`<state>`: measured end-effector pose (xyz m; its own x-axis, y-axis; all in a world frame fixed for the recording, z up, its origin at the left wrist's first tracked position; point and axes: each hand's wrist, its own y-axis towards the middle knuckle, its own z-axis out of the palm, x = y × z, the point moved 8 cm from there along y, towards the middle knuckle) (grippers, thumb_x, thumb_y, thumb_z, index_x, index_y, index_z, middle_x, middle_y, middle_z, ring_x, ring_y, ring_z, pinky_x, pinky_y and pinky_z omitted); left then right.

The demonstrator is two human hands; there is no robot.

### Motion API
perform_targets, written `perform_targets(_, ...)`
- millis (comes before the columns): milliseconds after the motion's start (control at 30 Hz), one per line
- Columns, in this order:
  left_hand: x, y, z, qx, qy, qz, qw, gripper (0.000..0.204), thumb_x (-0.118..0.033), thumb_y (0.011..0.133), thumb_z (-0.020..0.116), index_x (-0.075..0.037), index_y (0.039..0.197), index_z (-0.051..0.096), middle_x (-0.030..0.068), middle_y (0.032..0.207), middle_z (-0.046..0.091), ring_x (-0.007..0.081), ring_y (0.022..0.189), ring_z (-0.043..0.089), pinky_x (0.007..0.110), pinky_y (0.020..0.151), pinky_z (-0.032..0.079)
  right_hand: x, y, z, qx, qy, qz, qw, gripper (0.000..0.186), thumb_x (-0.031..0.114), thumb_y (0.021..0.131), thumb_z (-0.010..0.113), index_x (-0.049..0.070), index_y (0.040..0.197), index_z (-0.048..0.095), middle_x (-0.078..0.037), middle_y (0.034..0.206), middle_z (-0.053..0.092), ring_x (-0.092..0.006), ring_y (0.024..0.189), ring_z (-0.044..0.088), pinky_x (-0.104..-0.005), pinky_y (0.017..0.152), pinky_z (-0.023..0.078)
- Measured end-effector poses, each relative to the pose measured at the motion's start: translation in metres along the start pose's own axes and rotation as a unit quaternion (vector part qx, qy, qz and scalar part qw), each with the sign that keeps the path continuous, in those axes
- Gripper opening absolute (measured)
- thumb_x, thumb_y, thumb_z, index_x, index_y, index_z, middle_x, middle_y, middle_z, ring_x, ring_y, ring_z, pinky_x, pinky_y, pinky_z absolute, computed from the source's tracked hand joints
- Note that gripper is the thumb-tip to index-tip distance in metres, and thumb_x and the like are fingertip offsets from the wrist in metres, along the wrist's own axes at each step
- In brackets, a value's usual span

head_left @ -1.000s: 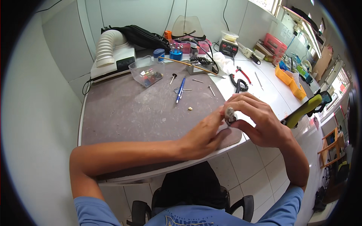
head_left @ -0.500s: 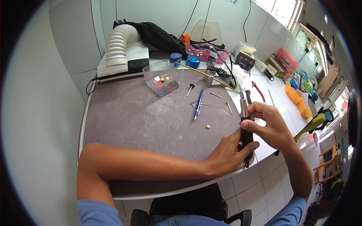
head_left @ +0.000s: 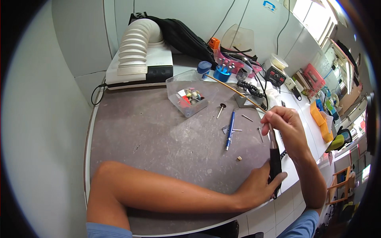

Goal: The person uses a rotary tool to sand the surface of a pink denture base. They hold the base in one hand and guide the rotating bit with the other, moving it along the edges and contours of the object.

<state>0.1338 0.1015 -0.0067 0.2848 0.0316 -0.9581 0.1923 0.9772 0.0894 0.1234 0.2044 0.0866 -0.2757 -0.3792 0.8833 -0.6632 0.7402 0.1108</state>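
Note:
A rotary handpiece (head_left: pixel 274 164) with a black body and a tapered metal nose stands nearly lengthwise at the right edge of the bench. My left hand (head_left: pixel 256 188) is wrapped round its lower black body, the thumb lying across the front. At the nose end, my right hand (head_left: pixel 287 129) is closed in a pinch, its fingers hiding the tip and anything between them. Left of the handpiece lies a small cream tooth-like piece (head_left: pixel 239 158). Beyond it are a blue pen (head_left: pixel 230 131), thin metal pins (head_left: pixel 247 118) and a black-headed mandrel (head_left: pixel 222 106).
A clear plastic box (head_left: pixel 186 111) holds several coloured polishing tips. Behind it are a white unit with a ribbed hose (head_left: pixel 137 47), a blue bur holder (head_left: pixel 222 73) and a control box (head_left: pixel 275 76). A thin wooden-handled brush (head_left: pixel 228 86) rests across a metal block (head_left: pixel 244 102).
My right hand has moved from the handpiece's collar up to its tip, the fingers now closed there. The head view has shifted, so the bench items appear lower and further right.

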Motion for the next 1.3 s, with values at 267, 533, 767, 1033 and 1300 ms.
perform_targets(267, -0.014, -0.007, -0.001, 0.001, 0.061, 0.058, 0.996, 0.042, -0.033, 0.094, 0.059, 0.007, 0.103, 0.048, 0.0192, 0.069, 0.059, 0.0344, 0.063, 0.060, 0.043, 0.062, 0.045, -0.016, 0.021, 0.015, 0.126, -0.249, 0.010, 0.960, 0.012, 0.011, 0.083, 0.072, 0.001, 0.089, 0.069, -0.004, 0.068, 0.064, -0.0100, 0.060, 0.057, -0.0277, 0.057, 0.047)
perform_targets(533, -0.010, -0.006, -0.003, 0.019, 0.066, 0.008, 0.998, 0.042, -0.030, 0.092, 0.059, 0.006, 0.109, 0.050, 0.0249, 0.078, 0.060, 0.0420, 0.075, 0.061, 0.047, 0.074, 0.046, 0.037, 0.038, 0.033, 0.062, -0.446, -0.149, 0.880, 0.017, 0.019, 0.085, 0.070, 0.003, 0.087, 0.065, -0.012, 0.076, 0.067, -0.0259, 0.067, 0.066, -0.0366, 0.061, 0.049)
perform_targets(767, -0.010, -0.006, -0.001, 0.006, 0.057, 0.045, 0.997, 0.043, -0.032, 0.093, 0.063, 0.007, 0.105, 0.052, 0.0201, 0.085, 0.065, 0.0269, 0.076, 0.065, 0.038, 0.069, 0.054, 0.095, 0.101, 0.099, 0.125, -0.438, -0.296, 0.839, 0.007, 0.009, 0.083, 0.064, 0.003, 0.087, 0.066, -0.014, 0.084, 0.068, -0.0301, 0.079, 0.067, -0.0415, 0.069, 0.051)
perform_targets(1033, -0.008, -0.007, -0.005, 0.002, 0.030, 0.030, 0.999, 0.040, -0.029, 0.092, 0.064, 0.006, 0.107, 0.052, 0.0196, 0.086, 0.065, 0.0265, 0.078, 0.066, 0.038, 0.072, 0.053, 0.061, 0.132, 0.160, 0.252, -0.599, -0.234, 0.723, 0.016, 0.002, 0.082, 0.061, 0.002, 0.096, 0.070, -0.017, 0.091, 0.068, -0.0321, 0.081, 0.067, -0.0401, 0.070, 0.053)
perform_targets(1300, -0.009, -0.007, -0.005, -0.006, 0.032, 0.057, 0.998, 0.040, -0.027, 0.093, 0.063, 0.007, 0.110, 0.053, 0.0221, 0.084, 0.065, 0.0294, 0.077, 0.066, 0.040, 0.073, 0.051, 0.050, 0.139, 0.171, 0.213, -0.617, -0.325, 0.684, 0.006, 0.000, 0.072, 0.066, -0.001, 0.077, 0.069, -0.016, 0.088, 0.066, -0.0329, 0.083, 0.068, -0.0402, 0.067, 0.054)
